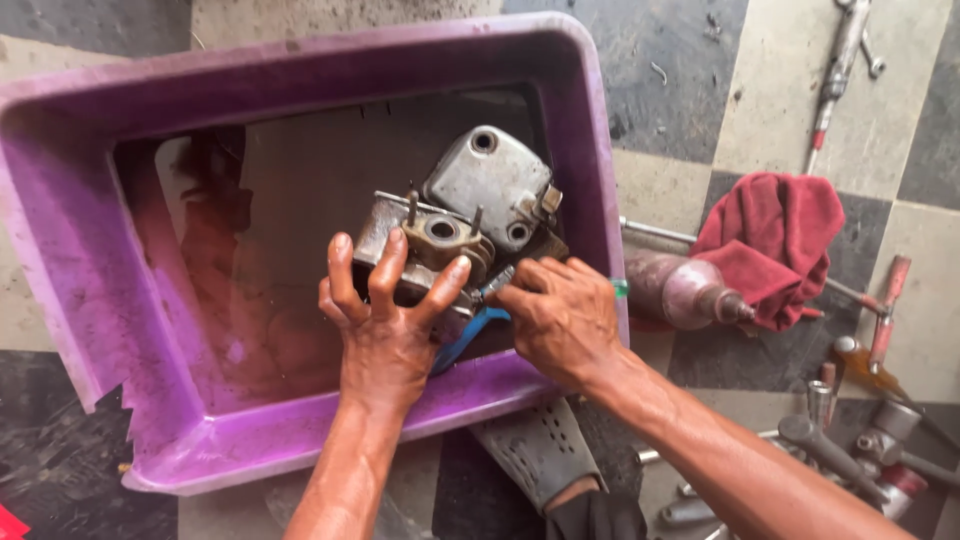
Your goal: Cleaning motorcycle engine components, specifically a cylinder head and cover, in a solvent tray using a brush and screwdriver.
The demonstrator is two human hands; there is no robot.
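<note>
Engine part (465, 225), a grimy grey metal casting with a round port and two studs on top, sits in the purple plastic tub (120, 330), toward the tub's right side and partly in murky liquid; its smooth domed cover points away toward the far rim. The left hand (385, 315) lies against the near side of the part, fingers spread and curled over its top edge, thumb pressed beside the round port, so it grips the casting. The right hand (560, 315) is closed around a small brush (497, 283) with a blue handle; the bristle end touches the part just beside the left thumb, and the blue handle runs down between the two hands. The tub rests on a checkered floor (680, 80) of dark and pale tiles; its near left corner is broken and jagged. Just outside the tub's right wall lies a dirty spray bottle (680, 290), touching a crumpled red rag (775, 240). Screwdrivers and other metal tools (850, 440) are scattered farther right; a dark sandal (535, 450) shows under the right forearm.
</note>
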